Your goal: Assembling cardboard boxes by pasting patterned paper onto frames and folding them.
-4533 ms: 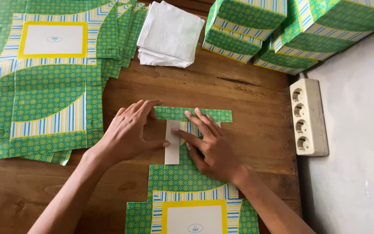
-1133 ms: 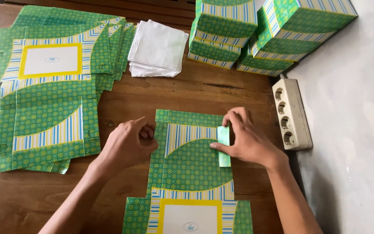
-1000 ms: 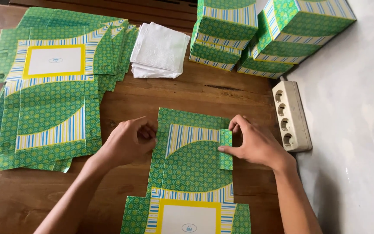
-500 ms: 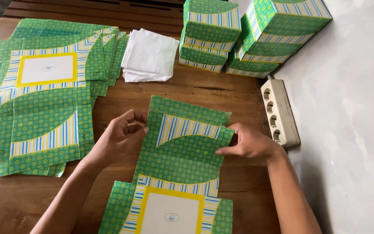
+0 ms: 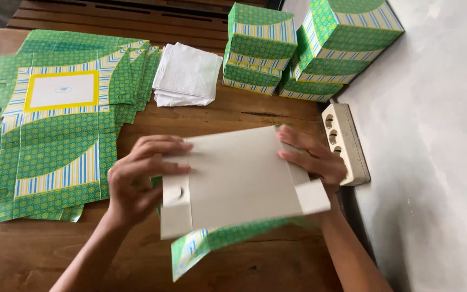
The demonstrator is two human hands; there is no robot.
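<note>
A flat green patterned cardboard box blank (image 5: 239, 184) is lifted off the wooden table (image 5: 255, 116), its plain white inner side turned up toward me. My left hand (image 5: 139, 178) grips its left edge, fingers over a folded side flap with a slot. My right hand (image 5: 314, 159) holds the right edge beside another folded flap. The printed green and striped side shows along the lower fold, hanging down near me.
A fanned stack of flat green box blanks (image 5: 55, 124) covers the table's left. A pile of white paper napkins (image 5: 187, 73) lies behind. Several assembled green boxes (image 5: 309, 43) are stacked at the back right. A beige power strip (image 5: 344, 140) lies along the grey wall.
The blank lay printed side up on the table while both hands folded its side flaps. It is now raised and flipped, with the white inside facing up.
</note>
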